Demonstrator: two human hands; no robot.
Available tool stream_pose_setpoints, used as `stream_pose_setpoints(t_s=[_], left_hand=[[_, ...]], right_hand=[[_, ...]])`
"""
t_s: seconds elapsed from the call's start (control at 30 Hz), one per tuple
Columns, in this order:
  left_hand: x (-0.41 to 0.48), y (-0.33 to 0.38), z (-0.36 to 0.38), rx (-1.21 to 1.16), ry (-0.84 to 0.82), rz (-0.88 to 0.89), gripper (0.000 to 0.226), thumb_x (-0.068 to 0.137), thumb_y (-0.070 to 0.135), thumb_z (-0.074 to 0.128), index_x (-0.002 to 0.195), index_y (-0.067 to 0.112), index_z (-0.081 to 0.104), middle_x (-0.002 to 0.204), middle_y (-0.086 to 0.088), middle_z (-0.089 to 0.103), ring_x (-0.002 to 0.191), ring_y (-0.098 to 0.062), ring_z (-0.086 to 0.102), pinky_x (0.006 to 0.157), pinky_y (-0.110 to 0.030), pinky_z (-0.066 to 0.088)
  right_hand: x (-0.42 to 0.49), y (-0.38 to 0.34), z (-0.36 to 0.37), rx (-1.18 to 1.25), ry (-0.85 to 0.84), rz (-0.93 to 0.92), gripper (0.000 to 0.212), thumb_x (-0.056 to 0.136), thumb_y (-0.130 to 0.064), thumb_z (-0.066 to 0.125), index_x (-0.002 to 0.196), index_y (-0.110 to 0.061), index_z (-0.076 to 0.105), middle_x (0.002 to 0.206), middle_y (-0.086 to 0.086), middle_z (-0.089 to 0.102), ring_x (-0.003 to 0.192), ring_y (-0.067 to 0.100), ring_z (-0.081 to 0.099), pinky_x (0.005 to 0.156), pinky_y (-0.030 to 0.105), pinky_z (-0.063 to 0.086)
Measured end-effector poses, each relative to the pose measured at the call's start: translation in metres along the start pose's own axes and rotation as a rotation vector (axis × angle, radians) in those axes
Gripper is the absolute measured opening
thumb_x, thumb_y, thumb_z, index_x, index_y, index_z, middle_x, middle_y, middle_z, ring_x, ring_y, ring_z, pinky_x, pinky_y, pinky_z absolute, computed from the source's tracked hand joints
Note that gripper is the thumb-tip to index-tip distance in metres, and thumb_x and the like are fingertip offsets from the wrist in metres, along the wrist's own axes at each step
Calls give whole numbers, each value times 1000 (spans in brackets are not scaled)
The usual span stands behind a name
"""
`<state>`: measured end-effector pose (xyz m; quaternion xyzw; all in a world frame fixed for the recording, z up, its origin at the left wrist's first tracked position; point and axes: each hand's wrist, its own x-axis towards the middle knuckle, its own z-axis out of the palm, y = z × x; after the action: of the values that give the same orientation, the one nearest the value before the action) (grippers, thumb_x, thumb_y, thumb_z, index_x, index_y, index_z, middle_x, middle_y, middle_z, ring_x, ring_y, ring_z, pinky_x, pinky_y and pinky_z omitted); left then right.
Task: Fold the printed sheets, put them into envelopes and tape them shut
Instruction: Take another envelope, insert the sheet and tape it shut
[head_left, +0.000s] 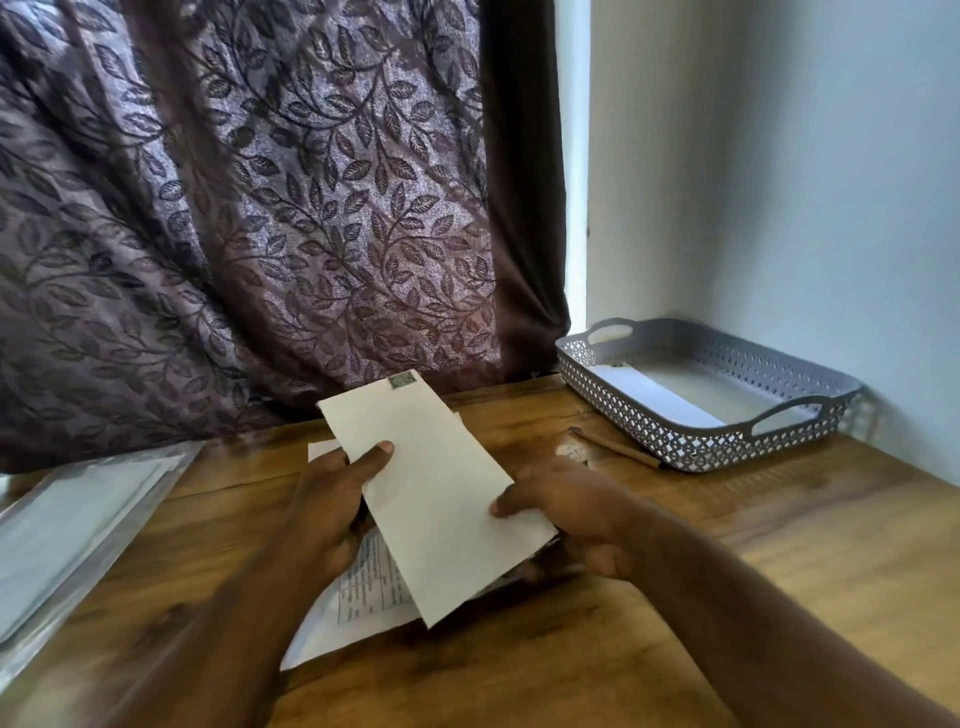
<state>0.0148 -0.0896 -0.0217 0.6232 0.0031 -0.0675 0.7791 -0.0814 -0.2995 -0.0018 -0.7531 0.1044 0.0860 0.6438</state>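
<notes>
One envelope up, a printed sheet beneath

We see a long off-white envelope (436, 493) held slantwise above the tabletop (779, 545), plain face up, with a small printed stamp (401, 382) at its far corner. The left grip (332, 499) pinches one long edge and the right grip (566, 514) the other, each with a thumb on top. Under it lies a white sheet (363, 587) printed with a table, mostly hidden, one corner poking out toward us. A second white envelope (654, 400) lies flat in the basket (691, 447).
</notes>
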Motion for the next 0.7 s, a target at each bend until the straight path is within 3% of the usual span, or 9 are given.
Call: stream_pose_setpoints(t_s=[0.03, 0.1, 0.2, 0.27, 0.4, 0.53, 0.63, 0.7], left_hand=[[1, 0, 1, -5, 9, 2, 17, 95, 18, 65, 112, 15, 66, 97, -4, 78, 96, -28, 71, 72, -40, 57], [0, -1, 3, -3, 21, 19, 17, 95, 18, 65, 112, 16, 67, 99, -3, 78, 97, -27, 72, 74, -40, 57], [-6, 0, 7, -4, 7, 57, 17, 95, 17, 64, 112, 16, 67, 104, -5, 77, 98, -27, 72, 75, -40, 58], [-12, 2, 14, -11, -42, 67, 18, 97, 19, 62, 114, 14, 67, 104, -6, 77, 98, -27, 72, 72, -38, 59], [-36, 6, 43, -29, -224, 46, 22, 101, 24, 55, 113, 11, 67, 103, -14, 77, 93, -31, 75, 68, -35, 63], [-48, -2, 81, 22, -360, 18, 21, 100, 8, 53, 117, 1, 62, 100, -22, 75, 90, -35, 74, 71, -35, 63], [-57, -16, 118, 64, -438, 7, 20, 98, -1, 53, 117, -4, 59, 97, -23, 75, 79, -31, 75, 68, -34, 63], [-67, -26, 148, 61, -509, -20, 17, 98, 0, 54, 114, -4, 59, 94, -22, 75, 72, -27, 74, 63, -32, 62]], right_hand=[[-2, 0, -3, 17, -3, 8, 8, 87, -8, 71, 82, -6, 65, 89, 16, 72, 76, 31, 72, 55, 38, 58], [-6, 2, -10, 18, -13, 25, 9, 89, -5, 69, 84, -6, 62, 96, 19, 70, 72, 30, 72, 49, 32, 53], [-8, 3, -16, 38, 42, -3, 9, 87, -4, 72, 87, -2, 63, 104, 23, 70, 79, 32, 74, 60, 43, 61], [-10, 4, -24, 24, 124, -47, 15, 85, -5, 73, 95, 2, 64, 105, 23, 72, 87, 37, 74, 69, 51, 62], [-29, -1, -57, 183, 323, -158, 14, 92, 1, 66, 105, 5, 65, 95, 22, 73, 54, 25, 70, 50, 31, 57], [-33, -7, -113, 181, 583, -262, 9, 93, -2, 66, 102, 1, 67, 86, 22, 74, 56, 27, 70, 68, 44, 62], [-36, -10, -153, 170, 716, -269, 12, 94, 5, 60, 105, 5, 64, 93, 25, 69, 50, 26, 69, 52, 32, 59], [-33, -10, -177, 148, 820, -257, 14, 89, 12, 55, 97, 8, 65, 85, 23, 66, 47, 28, 68, 56, 41, 63]])
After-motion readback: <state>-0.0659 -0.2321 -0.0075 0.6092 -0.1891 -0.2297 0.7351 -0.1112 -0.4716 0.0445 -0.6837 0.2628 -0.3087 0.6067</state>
